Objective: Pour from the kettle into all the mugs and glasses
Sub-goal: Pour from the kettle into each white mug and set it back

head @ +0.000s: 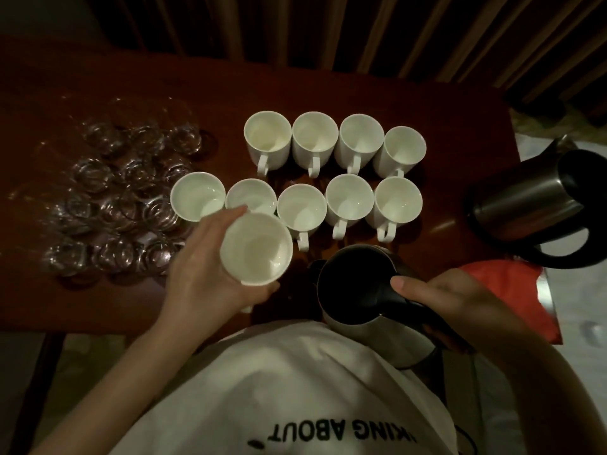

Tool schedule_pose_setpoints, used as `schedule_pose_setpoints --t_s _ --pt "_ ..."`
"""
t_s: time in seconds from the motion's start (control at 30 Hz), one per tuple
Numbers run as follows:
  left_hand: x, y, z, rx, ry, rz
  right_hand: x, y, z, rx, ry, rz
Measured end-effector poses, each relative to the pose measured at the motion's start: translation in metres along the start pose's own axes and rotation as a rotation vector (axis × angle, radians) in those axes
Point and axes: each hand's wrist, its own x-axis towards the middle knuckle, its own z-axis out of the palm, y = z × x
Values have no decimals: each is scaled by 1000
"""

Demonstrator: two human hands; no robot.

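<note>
My left hand [203,274] grips a white mug [256,249], lifted above the table near its front edge, mouth up. My right hand [450,300] holds the black handle of a steel kettle [354,290], lid open, just right of that mug. Several white mugs [331,172] stand in two rows on the dark wooden table [394,103], handles toward me. Several clear glasses [121,198] cluster at the table's left. Whether any mug holds water cannot be made out.
A second steel kettle [538,205] with a black handle stands at the table's right end. A red packet [512,290] lies beside it near the right edge. Dark wooden slats back the table.
</note>
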Motion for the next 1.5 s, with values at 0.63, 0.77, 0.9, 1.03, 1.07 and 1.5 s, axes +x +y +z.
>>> schedule_pose_setpoints --t_s 0.63,0.77,0.9,1.03,1.07,1.5 --pt "-3 -63 72 37 -243 -14 0 1 1 -79 -9 -24" --pt "-1 -65 75 -44 -267 -12 1 -2 2 -84 -17 -14" --pt "-2 -72 75 -114 -300 11 4 -4 4 -108 -18 -1" --pt "0 -73 75 -127 -304 -8 7 -9 3 -150 -22 25" --pt "0 -73 75 -128 -308 -12 7 -10 3 -150 -25 32" --pt "1 -76 77 -185 -293 2 0 -29 5 -170 -73 115"
